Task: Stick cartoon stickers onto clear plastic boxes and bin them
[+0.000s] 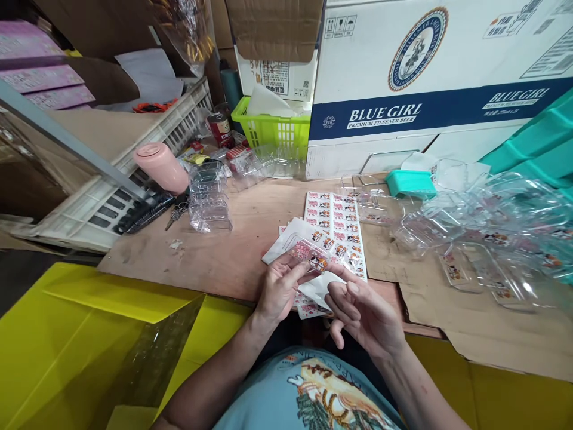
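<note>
My left hand [281,285] grips a small clear plastic box [301,251] between thumb and fingers. A sticker with orange-and-black cartoon cats and red lettering [319,261] shows on its face. My right hand [364,310] holds nothing; its index finger stretches out to the sticker's right end, and its other fingers are loosely bent and apart. Beneath and behind the hands lies a sheet of the same cat stickers [338,218]. White backing paper [280,242] sticks out beside the box, partly hidden by it.
Many clear plastic boxes [447,221] are heaped at the right on cardboard [430,298]. More stacked clear boxes [208,200] stand at the left, near keys [176,214] and a pink bottle [162,167]. A green basket [273,128] and a large white carton [380,113] line the back.
</note>
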Tool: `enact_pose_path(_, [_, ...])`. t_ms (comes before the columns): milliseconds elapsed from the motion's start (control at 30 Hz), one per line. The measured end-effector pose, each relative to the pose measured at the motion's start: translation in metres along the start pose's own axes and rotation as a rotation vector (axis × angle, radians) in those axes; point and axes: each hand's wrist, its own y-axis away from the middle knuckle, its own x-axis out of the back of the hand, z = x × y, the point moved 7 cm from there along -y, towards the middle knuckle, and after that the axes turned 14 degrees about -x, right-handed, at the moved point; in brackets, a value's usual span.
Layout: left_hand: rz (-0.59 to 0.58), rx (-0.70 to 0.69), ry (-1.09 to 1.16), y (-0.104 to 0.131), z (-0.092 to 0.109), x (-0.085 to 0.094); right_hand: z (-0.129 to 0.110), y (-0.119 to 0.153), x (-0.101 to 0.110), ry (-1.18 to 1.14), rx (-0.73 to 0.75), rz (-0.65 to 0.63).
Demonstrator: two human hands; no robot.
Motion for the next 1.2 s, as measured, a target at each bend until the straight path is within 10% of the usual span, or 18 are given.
enact_pose_path(1200, [-0.004,0.003,0.002,-0.0003,-0.0023,0.0018,0.002,-0.0077,0.0055,-0.007,0.006,0.03])
